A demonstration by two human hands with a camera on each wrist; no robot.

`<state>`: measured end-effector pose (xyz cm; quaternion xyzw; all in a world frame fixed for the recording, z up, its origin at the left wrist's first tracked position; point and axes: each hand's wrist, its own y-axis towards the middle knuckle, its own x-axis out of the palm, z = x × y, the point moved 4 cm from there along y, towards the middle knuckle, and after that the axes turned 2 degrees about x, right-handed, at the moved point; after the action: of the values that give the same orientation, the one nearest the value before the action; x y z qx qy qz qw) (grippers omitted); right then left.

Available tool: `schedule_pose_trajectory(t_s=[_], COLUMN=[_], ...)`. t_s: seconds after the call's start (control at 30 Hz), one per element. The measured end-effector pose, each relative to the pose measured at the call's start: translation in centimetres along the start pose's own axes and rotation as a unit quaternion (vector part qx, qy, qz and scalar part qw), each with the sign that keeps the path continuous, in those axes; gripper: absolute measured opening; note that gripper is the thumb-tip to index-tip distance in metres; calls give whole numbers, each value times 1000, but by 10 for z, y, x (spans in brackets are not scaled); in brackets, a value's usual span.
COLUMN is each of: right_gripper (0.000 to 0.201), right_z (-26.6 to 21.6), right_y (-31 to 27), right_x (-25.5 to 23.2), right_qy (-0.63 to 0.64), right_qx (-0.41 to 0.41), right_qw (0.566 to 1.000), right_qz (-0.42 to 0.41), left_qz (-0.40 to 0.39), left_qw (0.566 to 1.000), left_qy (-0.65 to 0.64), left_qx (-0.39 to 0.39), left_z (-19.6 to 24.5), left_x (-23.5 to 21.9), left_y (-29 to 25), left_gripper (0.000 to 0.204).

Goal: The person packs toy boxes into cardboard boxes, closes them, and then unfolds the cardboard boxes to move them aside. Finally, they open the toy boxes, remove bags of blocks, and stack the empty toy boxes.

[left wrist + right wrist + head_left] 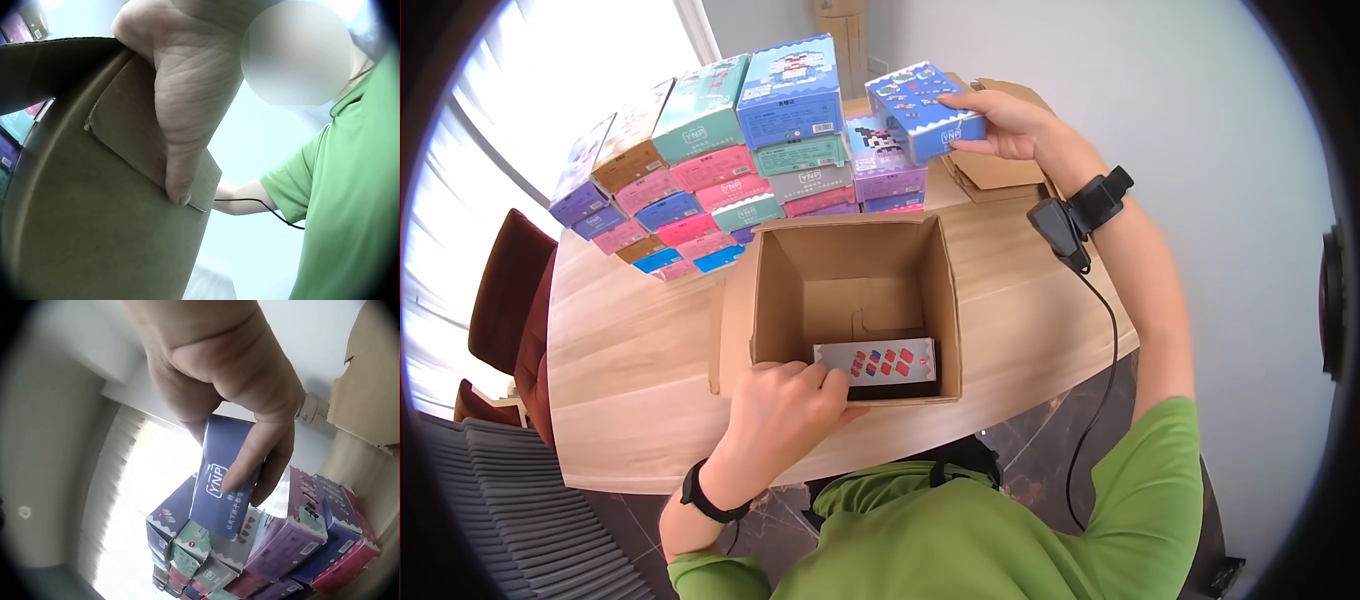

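My right hand (pixel 1012 122) grips a small blue box (pixel 930 105) by its end, thumb and fingers on opposite faces. "YNP" is printed on that blue box, and in the head view it overlaps the right end of the stacked boxes. At the near edge of an open cardboard box (pixel 855 240), my left hand (pixel 792 415) holds the rim, fingers curled over it and thumb pressed on the outer wall, as the left wrist view shows. A white box (pixel 878 362) with red and blue pictures lies inside the carton against its near side.
Several rows of colourful boxes (pixel 730 190) are stacked at the back left of the wooden table (pixel 1040 290). Flattened cardboard (pixel 995 175) lies at the back right. A black cable (pixel 1112 380) hangs from the right wrist device. A brown chair (pixel 512 290) stands left.
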<state>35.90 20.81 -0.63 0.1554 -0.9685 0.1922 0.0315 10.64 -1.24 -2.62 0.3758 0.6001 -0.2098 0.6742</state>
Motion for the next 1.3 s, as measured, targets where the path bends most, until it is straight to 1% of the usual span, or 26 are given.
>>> schedule_pose_trajectory(t_s=[0.03, 0.13, 0.3, 0.33, 0.43, 0.53, 0.63, 0.73, 0.77, 0.8, 0.83, 0.87, 0.9, 0.93, 1.0, 1.03, 1.13, 1.17, 1.27, 1.3], right_gripper=[39, 42, 52, 53, 61, 63, 59, 46, 39, 41, 42, 44, 42, 41, 39, 40, 40, 45, 54, 61], right_z=[4, 13, 14, 15, 22, 23, 13, -2, -9, -17, -25, -31, -34, -34, -28, -22, -8, -3, 8, 12], right_y=[3, 8, -7, -8, -6, -6, -18, -15, -12, -13, -15, -19, -27, -32, -40, -40, -35, -30, -21, -15], right_x=[2, 21, 57, 60, 56, 51, 53, 38, 32, 27, 24, 24, 32, 39, 55, 62, 75, 78, 85, 82], right_qy=[43, 81, -85, -116, -150, -169, -205, -268, -306, -377, -444, -505, -533, -581, -660, -671, -681, -705, -703, -686], right_qx=[1, 9, -12, -15, -63, -77, -71, -76, -124, -189, -253, -313, -345, -386, -460, -480, -504, -510, -491, -496], right_qw=[999, 996, 996, 993, 986, 981, 974, 954, 936, 893, 839, 774, 737, 671, 522, 498, 476, 440, 488, 515], right_qz=[-1, -28, -21, -16, -44, 49, 73, 107, 122, 155, 188, 217, 230, 250, 283, 268, 237, 222, 164, 134], left_qz=[4, 7, 9, 9, 1, 2, 4, 6, 7, 8, 10, 12, 10, 9, 8, 8, 9, 10, 7, 7], left_qw=[1000, 1000, 999, 999, 999, 1000, 1000, 999, 999, 999, 999, 999, 999, 999, 999, 999, 999, 999, 999, 999], left_qy=[-1, -1, -30, -30, -30, -14, -23, -32, -33, -34, -35, -36, -36, -36, -36, -37, -35, -34, -36, -36], left_qx=[2, 2, -17, -19, -20, -9, -16, -24, -24, -24, -23, -23, -23, -24, -22, -21, -19, -18, -17, -17], left_z=[0, 1, 0, 0, -1, -2, -1, -1, -1, -1, -1, -1, -1, -1, -1, -1, -1, -1, -2, -2], left_x=[0, 0, 2, 2, 4, 4, 3, 2, 2, 2, 1, 0, 1, 1, 1, 1, 0, 0, 1, 1], left_y=[0, 0, 0, 0, -1, 0, 0, 0, 0, 0, 0, 0, 0, 0, 0, 0, 0, 0, -1, 0], left_gripper=[36, 36, 39, 39, 39, 37, 38, 38, 38, 38, 38, 38, 38, 38, 38, 39, 39, 39, 40, 40])
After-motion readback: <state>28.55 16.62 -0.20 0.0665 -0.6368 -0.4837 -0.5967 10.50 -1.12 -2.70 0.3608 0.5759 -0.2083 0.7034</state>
